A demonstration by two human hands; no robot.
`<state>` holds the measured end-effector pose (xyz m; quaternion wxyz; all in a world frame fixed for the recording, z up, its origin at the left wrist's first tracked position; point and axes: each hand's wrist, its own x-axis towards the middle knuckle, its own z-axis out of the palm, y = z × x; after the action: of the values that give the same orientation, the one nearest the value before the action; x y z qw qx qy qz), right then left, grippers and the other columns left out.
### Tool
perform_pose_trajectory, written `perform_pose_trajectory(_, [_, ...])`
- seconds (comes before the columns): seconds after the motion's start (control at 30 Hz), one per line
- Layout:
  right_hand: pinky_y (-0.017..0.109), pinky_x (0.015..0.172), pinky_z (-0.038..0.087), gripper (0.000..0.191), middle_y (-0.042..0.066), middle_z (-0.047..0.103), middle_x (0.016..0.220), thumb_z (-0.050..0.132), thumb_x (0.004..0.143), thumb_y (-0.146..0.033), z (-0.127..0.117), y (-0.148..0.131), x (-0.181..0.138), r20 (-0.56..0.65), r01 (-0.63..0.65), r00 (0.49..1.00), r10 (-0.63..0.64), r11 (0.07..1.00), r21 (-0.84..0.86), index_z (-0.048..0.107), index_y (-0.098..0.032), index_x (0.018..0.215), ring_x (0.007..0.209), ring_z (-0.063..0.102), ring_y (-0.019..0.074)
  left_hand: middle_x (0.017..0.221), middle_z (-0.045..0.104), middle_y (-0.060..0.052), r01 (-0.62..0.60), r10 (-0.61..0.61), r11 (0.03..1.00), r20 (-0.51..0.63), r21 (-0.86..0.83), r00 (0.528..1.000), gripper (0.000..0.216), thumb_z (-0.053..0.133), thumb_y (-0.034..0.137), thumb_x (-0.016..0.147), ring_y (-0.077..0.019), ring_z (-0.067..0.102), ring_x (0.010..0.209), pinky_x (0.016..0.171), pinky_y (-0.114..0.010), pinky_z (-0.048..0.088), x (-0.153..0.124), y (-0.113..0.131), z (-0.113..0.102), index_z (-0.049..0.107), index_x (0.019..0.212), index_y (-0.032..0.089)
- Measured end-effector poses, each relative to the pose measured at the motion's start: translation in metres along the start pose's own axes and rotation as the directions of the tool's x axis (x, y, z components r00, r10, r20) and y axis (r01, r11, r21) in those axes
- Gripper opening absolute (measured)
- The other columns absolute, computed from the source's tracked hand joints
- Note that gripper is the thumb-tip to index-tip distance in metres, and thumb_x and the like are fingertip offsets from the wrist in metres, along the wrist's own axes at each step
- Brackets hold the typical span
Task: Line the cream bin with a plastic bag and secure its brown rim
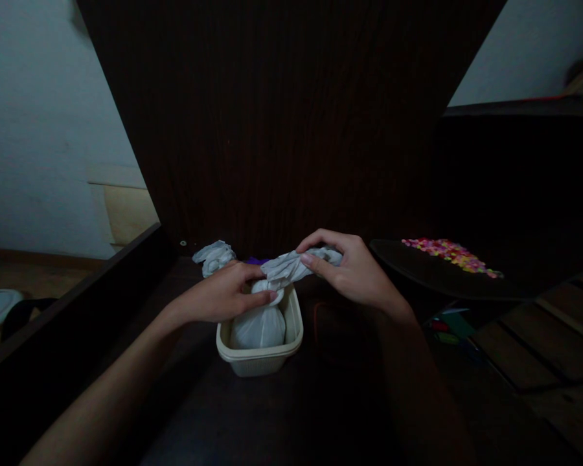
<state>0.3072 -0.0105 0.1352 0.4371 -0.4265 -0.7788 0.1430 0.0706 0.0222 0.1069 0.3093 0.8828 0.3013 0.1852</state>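
A white plastic bag (pixel 258 329) with a rounded, filled bottom sits inside a cream rectangular tub (pixel 260 367). Its neck is twisted and leans out to the right over the tub's rim. My left hand (pixel 226 291) is closed round the base of the neck, thumb and fingers pinching it just above the filled part. The bag's loose, crumpled top lies between the thumb and fingers of my right hand (pixel 350 268), held to the upper right of the tub. What fills the bag is hidden.
Behind the tub lies another crumpled plastic bag (pixel 215 255), beside a bit of something purple (pixel 256 261). A dark upright panel (pixel 291 129) stands at the back. Small colourful pieces (pixel 451 255) lie on a dark curved surface at right. A low ledge (pixel 78 298) runs along the left.
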Motion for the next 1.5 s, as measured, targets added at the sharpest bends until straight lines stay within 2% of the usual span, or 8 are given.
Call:
perform_pose_trajectory(0.13, [0.030, 0.080, 0.053, 0.024, 0.004, 0.076, 0.106, 0.071, 0.088, -0.022, 0.002, -0.002, 0.000, 0.023, 0.034, 0.999, -0.035, 0.998, 0.055, 0.072, -0.019, 0.112, 0.093, 0.071, 0.0185, 0.078, 0.064, 0.000, -0.073, 0.069, 0.995, -0.054, -0.072, 0.996, 0.030, 0.055, 0.042, 0.099, -0.0126, 0.054, 0.066, 0.059, -0.021, 0.042, 0.002, 0.004, 0.000, 0.068, 0.096, 0.015])
perform_pose_trajectory(0.27, [0.031, 0.086, 0.055, 0.041, 0.006, 0.076, 0.115, 0.080, 0.083, -0.030, 0.009, -0.005, -0.002, 0.063, 0.044, 0.997, -0.049, 0.996, 0.077, 0.070, -0.019, 0.122, 0.101, 0.072, 0.0205, 0.076, 0.061, 0.000, -0.113, 0.100, 0.990, -0.135, -0.089, 0.986, 0.033, 0.050, 0.041, 0.101, -0.0131, 0.053, 0.068, 0.060, -0.022, 0.042, 0.003, 0.006, 0.001, 0.065, 0.087, 0.015])
perform_pose_trajectory(0.47, [0.033, 0.090, 0.053, 0.027, 0.004, 0.077, 0.112, 0.074, 0.086, -0.018, 0.017, -0.006, -0.001, 0.031, 0.121, 0.992, -0.123, 0.991, 0.057, 0.075, -0.022, 0.113, 0.102, 0.072, 0.0202, 0.060, 0.048, 0.003, -0.053, 0.026, 0.990, -0.201, -0.132, 0.979, 0.053, 0.042, 0.054, 0.102, -0.0105, 0.044, 0.054, 0.049, -0.021, 0.035, 0.003, 0.006, 0.004, 0.056, 0.068, 0.016])
perform_pose_trajectory(0.7, [0.028, 0.074, 0.049, 0.014, 0.002, 0.072, 0.087, 0.066, 0.085, -0.008, 0.016, -0.007, 0.001, -0.033, 0.120, 0.993, -0.118, 0.990, 0.070, 0.075, -0.018, 0.088, 0.080, 0.067, 0.0151, 0.069, 0.062, 0.001, -0.122, 0.115, 0.990, -0.095, -0.066, 0.989, 0.033, 0.061, 0.043, 0.097, -0.0117, 0.053, 0.062, 0.057, -0.021, 0.041, 0.003, 0.006, 0.004, 0.069, 0.084, 0.014])
perform_pose_trajectory(1.1, [0.029, 0.073, 0.048, 0.007, 0.002, 0.067, 0.085, 0.063, 0.090, -0.022, 0.016, -0.004, 0.002, -0.163, 0.051, 0.986, -0.021, 0.981, 0.186, 0.064, -0.019, 0.083, 0.082, 0.063, 0.0170, 0.066, 0.057, 0.004, -0.189, 0.190, 0.981, -0.019, 0.044, 0.982, 0.033, 0.064, 0.034, 0.096, -0.0097, 0.051, 0.060, 0.058, -0.021, 0.036, 0.003, 0.007, 0.001, 0.062, 0.070, 0.015])
perform_pose_trajectory(1.23, [0.031, 0.082, 0.050, 0.012, 0.004, 0.070, 0.099, 0.059, 0.095, -0.029, 0.016, -0.010, 0.000, -0.113, 0.064, 0.992, -0.049, 0.988, 0.137, 0.066, -0.020, 0.100, 0.093, 0.066, 0.0184, 0.066, 0.061, 0.002, -0.172, 0.173, 0.982, -0.011, 0.072, 0.985, 0.036, 0.057, 0.039, 0.100, -0.0108, 0.053, 0.058, 0.056, -0.023, 0.035, 0.003, 0.007, 0.003, 0.067, 0.076, 0.014])
perform_pose_trajectory(1.4, [0.036, 0.092, 0.049, 0.046, 0.007, 0.071, 0.115, 0.079, 0.083, -0.039, 0.021, -0.013, -0.002, 0.021, 0.114, 0.993, -0.114, 0.993, -0.036, 0.067, -0.021, 0.123, 0.105, 0.066, 0.0236, 0.065, 0.064, 0.001, -0.189, 0.198, 0.976, -0.076, 0.106, 0.977, 0.031, 0.055, 0.035, 0.101, -0.0117, 0.055, 0.057, 0.058, -0.023, 0.036, 0.004, 0.002, 0.008, 0.073, 0.085, 0.014])
perform_pose_trajectory(1.5, [0.033, 0.080, 0.049, 0.020, 0.004, 0.071, 0.094, 0.078, 0.083, -0.026, 0.025, -0.010, 0.000, -0.001, 0.056, 0.998, -0.057, 0.996, -0.070, 0.074, -0.019, 0.101, 0.087, 0.066, 0.0196, 0.069, 0.066, 0.000, -0.190, 0.202, 0.973, -0.090, 0.130, 0.975, 0.028, 0.056, 0.035, 0.100, -0.0125, 0.057, 0.061, 0.061, -0.024, 0.037, 0.004, 0.001, 0.009, 0.074, 0.091, 0.015])
